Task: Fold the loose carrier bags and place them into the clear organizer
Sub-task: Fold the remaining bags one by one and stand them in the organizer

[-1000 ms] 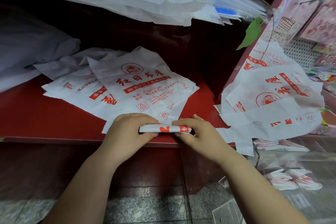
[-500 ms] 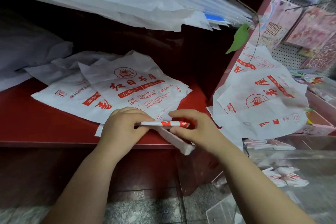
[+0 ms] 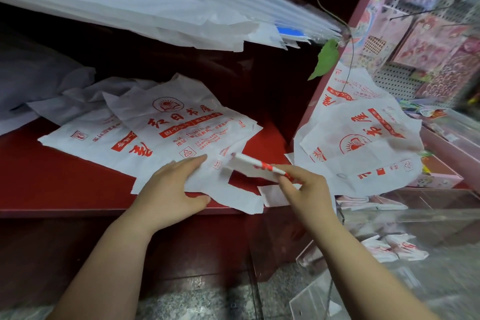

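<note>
My right hand (image 3: pixel 305 191) pinches a folded white carrier bag with red print (image 3: pixel 255 167) and holds it above the red shelf (image 3: pixel 52 179). My left hand (image 3: pixel 172 187) lies flat with straight fingers on the lower edge of a loose white bag with red lettering (image 3: pixel 179 132). More loose bags (image 3: pixel 85 132) lie under and left of that one. Another heap of loose bags (image 3: pixel 363 143) hangs over the shelf's right side. The clear organizer (image 3: pixel 415 221) stands at the lower right, with folded bags (image 3: pixel 394 248) inside.
Stacked white paper and plastic sheets (image 3: pixel 155 0) overhang the shelf from above. A grey cloth (image 3: pixel 31 80) lies at the far left. A green leaf on a vine (image 3: pixel 324 60) hangs by the red post. Pink stationery on a pegboard (image 3: pixel 428 41) fills the right side.
My left hand let go of the folded bag and moved onto the loose bag on the shelf. My right hand lifted the folded bag and carried it to the right.
</note>
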`<state>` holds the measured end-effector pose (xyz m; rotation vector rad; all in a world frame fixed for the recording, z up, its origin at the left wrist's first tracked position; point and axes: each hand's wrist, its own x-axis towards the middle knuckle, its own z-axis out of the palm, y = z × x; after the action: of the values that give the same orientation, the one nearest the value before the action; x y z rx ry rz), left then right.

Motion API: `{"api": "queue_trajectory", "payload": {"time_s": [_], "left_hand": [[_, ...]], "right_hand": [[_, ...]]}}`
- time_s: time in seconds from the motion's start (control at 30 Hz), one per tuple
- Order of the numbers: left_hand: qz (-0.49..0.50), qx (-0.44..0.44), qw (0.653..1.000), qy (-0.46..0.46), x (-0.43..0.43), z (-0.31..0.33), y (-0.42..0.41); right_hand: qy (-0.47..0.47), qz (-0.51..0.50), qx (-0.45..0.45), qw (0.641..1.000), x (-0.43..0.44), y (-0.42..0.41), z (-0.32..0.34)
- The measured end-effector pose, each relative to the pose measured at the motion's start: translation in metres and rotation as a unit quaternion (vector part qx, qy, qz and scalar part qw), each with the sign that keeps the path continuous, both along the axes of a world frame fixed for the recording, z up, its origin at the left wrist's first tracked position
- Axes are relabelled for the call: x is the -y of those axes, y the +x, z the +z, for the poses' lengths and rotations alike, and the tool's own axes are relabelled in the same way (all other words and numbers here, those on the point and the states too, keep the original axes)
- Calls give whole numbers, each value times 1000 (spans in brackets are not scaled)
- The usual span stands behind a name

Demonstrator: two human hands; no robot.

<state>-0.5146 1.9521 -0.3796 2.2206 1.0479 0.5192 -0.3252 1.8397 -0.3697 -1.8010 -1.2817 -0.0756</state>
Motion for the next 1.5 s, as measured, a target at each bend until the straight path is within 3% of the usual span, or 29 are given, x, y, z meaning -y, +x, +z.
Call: {"api": "queue_trajectory", "payload": {"time_s": [0.1,0.2,0.27,0.37,0.6,0.73,0.87,1.0,1.27,1.5], "left_hand": [[35,183,982,-34,17,11,8],[40,331,911,-242,51,31,28],[-19,298,879,-372,69,39,45],[-74,257,856,-442,92,45,76],[-42,227,916,-328,111,53,162],[-67,235,940,-236,106,65,197],[-97,240,956,-138,106,71,233],[-123,215,966,-73,119,68,267],[-152,138,978,31,134,58,296],[-197,2,971,134,137,48,300]], "right_hand": [[89,-50,133,986,22,6,1],[129,-22,245,961,44,16,-1],[142,-10,281,949,60,24,-5],[159,-20,302,940,83,39,-13],[160,-69,240,955,116,86,-37],[141,-120,123,975,125,119,-33],[0,-243,37,969,139,163,-36],[-105,-219,-2,970,142,172,-42],[-31,-199,-73,977,140,181,-53],[-2,-194,-88,977,140,182,-55]]}}
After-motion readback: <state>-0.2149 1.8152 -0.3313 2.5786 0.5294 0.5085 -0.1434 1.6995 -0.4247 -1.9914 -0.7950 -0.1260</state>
